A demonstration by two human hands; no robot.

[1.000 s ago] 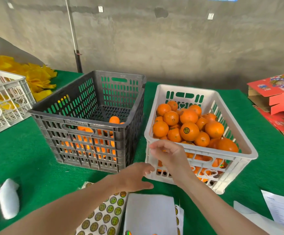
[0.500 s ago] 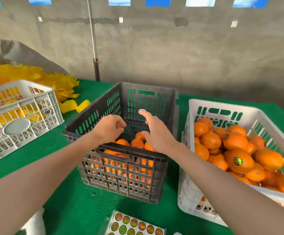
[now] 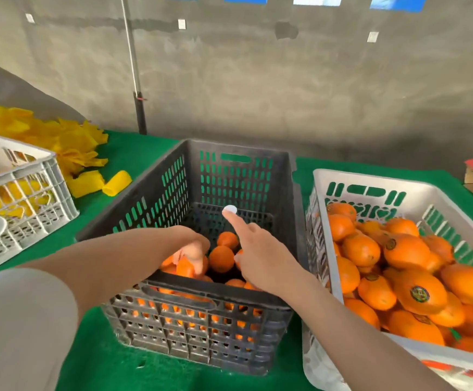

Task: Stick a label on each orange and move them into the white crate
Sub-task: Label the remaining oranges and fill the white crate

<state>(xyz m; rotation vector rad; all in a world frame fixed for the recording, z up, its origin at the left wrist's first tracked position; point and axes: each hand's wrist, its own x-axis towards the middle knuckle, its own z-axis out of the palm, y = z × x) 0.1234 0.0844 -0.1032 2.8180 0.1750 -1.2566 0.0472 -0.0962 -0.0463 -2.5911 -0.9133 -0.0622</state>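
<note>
Head view: half a second ago both my hands hovered over the near rim of the grey crate [image 3: 235, 176]. Now my left hand [image 3: 193, 249] has dropped inside, and its fingers [image 3: 197, 258] curl round one orange [image 3: 185, 268] from the heap at the near end. My right hand [image 3: 263, 261] hangs just beside it above the fruit. Its index finger is straight with a round white label [image 3: 229, 209] stuck to the tip, and the others are folded, gripping nothing.

I judge the pick is made. Sticking comes next, then the carry to the white crate [image 3: 370, 183] on my right on the green desk [image 3: 133, 362].

My orange is small and smooth, mostly hidden by my fingers, with no label that I can see. Some of the piled oranges [image 3: 420, 294] in the white crate show dark round stickers.
</note>
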